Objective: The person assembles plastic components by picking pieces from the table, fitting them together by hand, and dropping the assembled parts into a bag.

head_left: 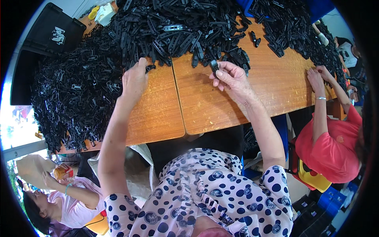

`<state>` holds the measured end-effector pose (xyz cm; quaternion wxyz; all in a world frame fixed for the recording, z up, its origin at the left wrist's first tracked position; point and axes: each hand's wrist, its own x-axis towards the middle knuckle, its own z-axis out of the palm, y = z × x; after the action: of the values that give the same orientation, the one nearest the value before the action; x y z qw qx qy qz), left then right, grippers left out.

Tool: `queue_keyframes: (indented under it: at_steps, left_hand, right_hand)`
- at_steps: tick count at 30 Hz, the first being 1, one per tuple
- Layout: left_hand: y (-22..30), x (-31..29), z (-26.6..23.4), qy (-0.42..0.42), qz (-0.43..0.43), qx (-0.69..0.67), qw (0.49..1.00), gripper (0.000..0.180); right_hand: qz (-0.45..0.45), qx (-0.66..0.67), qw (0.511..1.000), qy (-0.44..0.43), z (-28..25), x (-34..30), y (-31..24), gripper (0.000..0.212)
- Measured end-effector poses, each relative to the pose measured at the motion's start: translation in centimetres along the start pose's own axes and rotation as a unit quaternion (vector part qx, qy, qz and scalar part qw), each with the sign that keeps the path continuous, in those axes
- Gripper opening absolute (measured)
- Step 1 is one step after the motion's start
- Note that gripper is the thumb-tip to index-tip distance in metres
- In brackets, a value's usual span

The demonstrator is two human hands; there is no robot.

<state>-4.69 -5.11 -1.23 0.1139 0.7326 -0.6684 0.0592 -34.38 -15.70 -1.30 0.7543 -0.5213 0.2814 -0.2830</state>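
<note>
My right hand (233, 82) pinches a small elongated black plastic clip (214, 65) between thumb and fingers, holding it upright over the table's far side. To its left, my left hand (134, 82) is closed at the edge of the left heap, its back toward me. Whatever it grips, if anything, is hidden by the fingers. Right beside its fingertips is a curved black piece (150, 68); I cannot tell whether they touch it. A large heap of similar black clips (169, 37) rises just beyond both hands.
Another heap of small black parts (75, 91) covers the wooden table (213, 106) at left. A black crate (53, 33) stands behind it. At right, a person in red (331, 142) works at more parts. A person in pink (75, 197) sits at lower left, holding an orange container.
</note>
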Motion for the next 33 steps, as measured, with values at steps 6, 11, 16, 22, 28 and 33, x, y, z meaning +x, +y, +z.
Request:
queue_keyframes:
  at_steps: [6, 11, 16, 22, 28, 33]
  left_hand:
    - [5.3, -3.3, 0.1, -0.057, -0.310, -0.666, 0.676, 0.020]
    - [8.6, -4.8, 0.1, 0.008, -0.315, -0.779, 0.543, 0.023]
    - [8.6, -5.5, -0.9, 0.024, -0.282, -0.721, 0.632, 0.026]
    - [9.5, -6.1, -0.4, 0.049, -0.258, -0.635, 0.727, 0.028]
    - [10.3, -6.3, 0.1, 0.054, -0.335, -0.702, 0.626, 0.025]
    - [10.9, -5.9, -0.5, 0.088, -0.306, -0.721, 0.616, 0.023]
  right_hand:
    - [0.038, 0.003, 0.999, -0.016, 4.7, -1.4, 1.9, 0.024]
    - [-0.025, -0.111, 0.993, -0.004, 9.3, -1.6, 3.0, 0.026]
    - [-0.064, -0.177, 0.982, 0.023, 10.3, -1.1, 3.4, 0.022]
    - [0.023, -0.055, 0.998, 0.009, 10.1, -0.9, 4.1, 0.018]
    - [-0.030, -0.136, 0.990, 0.026, 10.6, -1.7, 4.0, 0.019]
    - [-0.248, -0.441, 0.854, 0.122, 9.2, -1.5, 4.5, 0.023]
